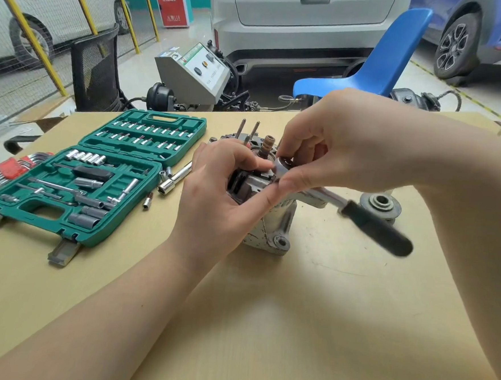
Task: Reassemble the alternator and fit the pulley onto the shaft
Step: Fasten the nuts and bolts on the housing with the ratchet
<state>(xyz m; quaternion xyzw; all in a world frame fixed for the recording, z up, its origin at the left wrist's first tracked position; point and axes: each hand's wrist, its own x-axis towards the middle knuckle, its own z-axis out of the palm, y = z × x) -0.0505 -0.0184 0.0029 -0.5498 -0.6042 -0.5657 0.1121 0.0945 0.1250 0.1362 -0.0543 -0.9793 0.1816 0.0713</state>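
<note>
The grey alternator (273, 224) stands upright in the middle of the wooden table (293, 326), its copper-coloured slip-ring shaft (268, 145) pointing up. My left hand (222, 188) grips a dark part on the alternator's top left side. My right hand (332, 142) pinches the silver head of a ratchet wrench (283, 167) set on the alternator's top. The wrench's black handle (380, 230) sticks out to the right, blurred. The pulley (381, 204) lies flat on the table to the right of the alternator, partly behind the handle.
An open green socket case (96, 179) lies at the left, with loose sockets and an extension bar (174, 178) beside it. Red-held hex keys (10, 167) sit at the far left edge. A blue chair (379, 65), a grey machine (192, 73) and parked cars stand beyond the table.
</note>
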